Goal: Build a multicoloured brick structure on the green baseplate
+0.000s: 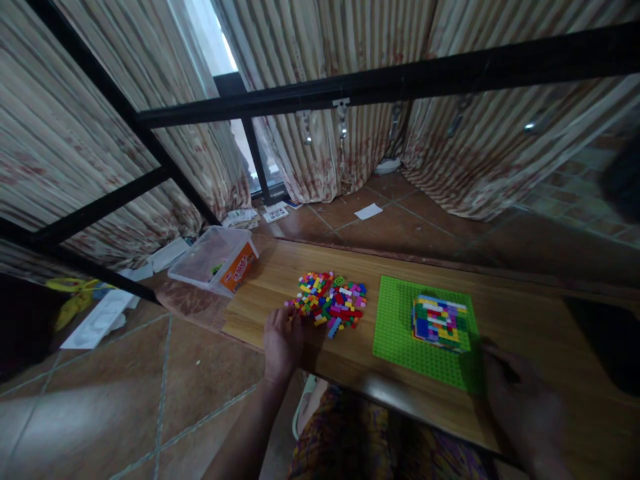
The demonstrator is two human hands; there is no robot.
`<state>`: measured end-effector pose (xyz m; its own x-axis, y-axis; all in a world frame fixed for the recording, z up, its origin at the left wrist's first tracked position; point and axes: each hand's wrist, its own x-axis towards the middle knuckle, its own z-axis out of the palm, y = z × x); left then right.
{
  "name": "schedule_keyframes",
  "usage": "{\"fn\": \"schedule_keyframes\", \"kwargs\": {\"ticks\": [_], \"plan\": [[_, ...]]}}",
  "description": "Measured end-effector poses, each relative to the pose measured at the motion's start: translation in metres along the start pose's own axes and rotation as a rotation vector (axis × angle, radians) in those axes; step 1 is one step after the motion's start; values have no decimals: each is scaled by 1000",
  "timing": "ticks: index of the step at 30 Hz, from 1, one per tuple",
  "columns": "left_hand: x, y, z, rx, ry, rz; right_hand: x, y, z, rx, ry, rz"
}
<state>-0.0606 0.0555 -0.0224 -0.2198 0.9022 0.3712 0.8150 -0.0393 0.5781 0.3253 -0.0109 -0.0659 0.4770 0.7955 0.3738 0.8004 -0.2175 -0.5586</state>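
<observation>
Brick pile elongated left-right; left hand grip state unclear; right hand released beside baseplate.

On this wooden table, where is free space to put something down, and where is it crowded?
Bare wood lies between the loose brick pile and the green baseplate, behind both toward the table's far edge, and right of the baseplate. It is crowded at the pile, where the left hand reaches, and at the baseplate's near right corner, beside the right hand.
</observation>
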Motion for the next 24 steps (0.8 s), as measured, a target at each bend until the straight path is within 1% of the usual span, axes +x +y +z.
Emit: {"fn": "schedule_keyframes", "kwargs": {"ticks": [3, 5, 6, 7, 9, 11, 12, 14, 15, 17, 19, 21, 24], "plan": [[23, -21, -5, 82, 50, -58, -2, -6, -10, 25, 148, 33], [41, -37, -4, 132, 51, -58, -6, -22, -19, 16, 247, -30], [50, -44, -3, 145, 32, -47, -8, -35, -23, 17, 263, -106], [60, -50, -1, 155, 15, -36, -10, -49, -26, 45, 239, -180], [79, -60, 7, 177, -27, -10, -15, -84, -24, 140, 113, -303], [95, -67, 16, 189, -64, 31, -16, -119, -11, 280, -64, -413], [101, -69, 21, 193, -73, 54, -16, -136, -1, 319, -134, -424], [110, -72, 30, 198, -82, 97, -13, -166, 25, 348, -267, -382], [112, -72, 33, 200, -80, 111, -11, -178, 39, 347, -314, -355], [114, -73, 36, 205, -70, 124, -6, -199, 65, 305, -338, -324], [113, -73, 36, 206, -63, 125, -3, -214, 87, 217, -358, -355], [113, -74, 35, 206, -63, 119, -2, -225, 102, 126, -357, -380], [114, -74, 34, 209, -70, 114, -3, -233, 114, 54, -354, -383]]}}
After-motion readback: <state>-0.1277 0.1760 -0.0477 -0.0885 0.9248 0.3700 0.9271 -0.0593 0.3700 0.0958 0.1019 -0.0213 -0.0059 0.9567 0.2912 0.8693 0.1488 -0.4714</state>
